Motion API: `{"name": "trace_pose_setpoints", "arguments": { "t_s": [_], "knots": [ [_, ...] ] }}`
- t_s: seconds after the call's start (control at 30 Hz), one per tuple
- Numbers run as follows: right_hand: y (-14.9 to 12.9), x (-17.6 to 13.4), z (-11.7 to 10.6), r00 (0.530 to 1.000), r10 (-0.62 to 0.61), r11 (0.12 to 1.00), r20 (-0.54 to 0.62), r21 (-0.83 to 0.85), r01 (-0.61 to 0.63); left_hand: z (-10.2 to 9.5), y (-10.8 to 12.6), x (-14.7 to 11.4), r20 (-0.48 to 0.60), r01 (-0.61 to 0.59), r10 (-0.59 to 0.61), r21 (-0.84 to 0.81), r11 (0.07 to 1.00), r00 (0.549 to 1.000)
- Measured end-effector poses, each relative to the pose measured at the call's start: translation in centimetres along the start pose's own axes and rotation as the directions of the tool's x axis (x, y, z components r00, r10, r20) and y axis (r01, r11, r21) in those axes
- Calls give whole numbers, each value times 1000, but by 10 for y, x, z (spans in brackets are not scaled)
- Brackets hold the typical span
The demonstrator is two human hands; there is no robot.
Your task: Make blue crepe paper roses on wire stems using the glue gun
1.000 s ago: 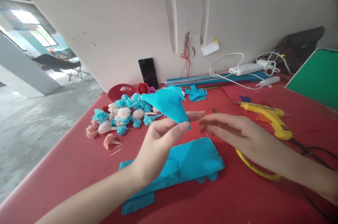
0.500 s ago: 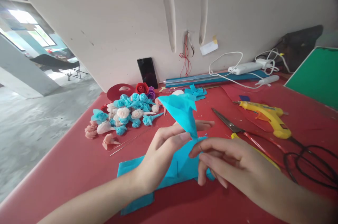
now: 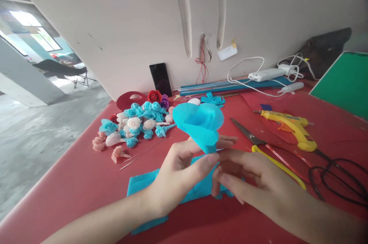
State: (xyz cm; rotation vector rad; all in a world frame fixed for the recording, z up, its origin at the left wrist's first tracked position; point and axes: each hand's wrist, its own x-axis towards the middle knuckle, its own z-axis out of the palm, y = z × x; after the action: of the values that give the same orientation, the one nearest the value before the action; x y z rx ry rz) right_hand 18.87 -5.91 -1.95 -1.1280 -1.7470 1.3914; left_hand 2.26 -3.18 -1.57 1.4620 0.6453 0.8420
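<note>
A blue crepe-paper flower, cupped wide at the top and narrow at its base, stands upright above the table. My left hand pinches that base between thumb and fingers. Right beneath, my right hand has its fingers closed around the flower's lower end, which they hide. Folded blue crepe paper lies on the red table below both hands, partly covered by them.
Finished paper flowers in blue, white and pink are heaped at the left. Scissors, yellow-handled pliers or a similar tool and a yellow glue gun lie at the right. A phone leans on the back board.
The blue paper flower has turned and its top has spread from a pointed fold into rounded petals. My left thumb has moved right onto its base, closer to my right hand.
</note>
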Motion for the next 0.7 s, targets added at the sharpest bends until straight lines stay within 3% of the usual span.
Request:
{"name": "trace_pose_setpoints", "arguments": {
  "t_s": [0.2,0.3,0.43,0.5,0.6,0.7],
  "knots": [
    [5,-1,-5,997,-80,993,-21,-89,77,-4,8,0,122,-83,60,195,977,991],
    [6,0,-7,993,-103,987,-65,-127,94,-6,7,-2,157,-72,38,218,973,987],
    [3,1,-11,999,-32,998,-34,-48,30,-10,8,1,24,-140,138,201,969,990],
    [1,0,-12,1000,-9,1000,-10,3,9,-15,12,5,-98,-238,270,260,936,958],
    [0,-1,-12,1000,5,999,28,53,-7,-25,21,10,-215,-365,451,344,865,866],
    [1,-1,-11,995,42,996,95,79,-49,-35,29,11,-157,-439,557,461,771,815]
  ]
}}
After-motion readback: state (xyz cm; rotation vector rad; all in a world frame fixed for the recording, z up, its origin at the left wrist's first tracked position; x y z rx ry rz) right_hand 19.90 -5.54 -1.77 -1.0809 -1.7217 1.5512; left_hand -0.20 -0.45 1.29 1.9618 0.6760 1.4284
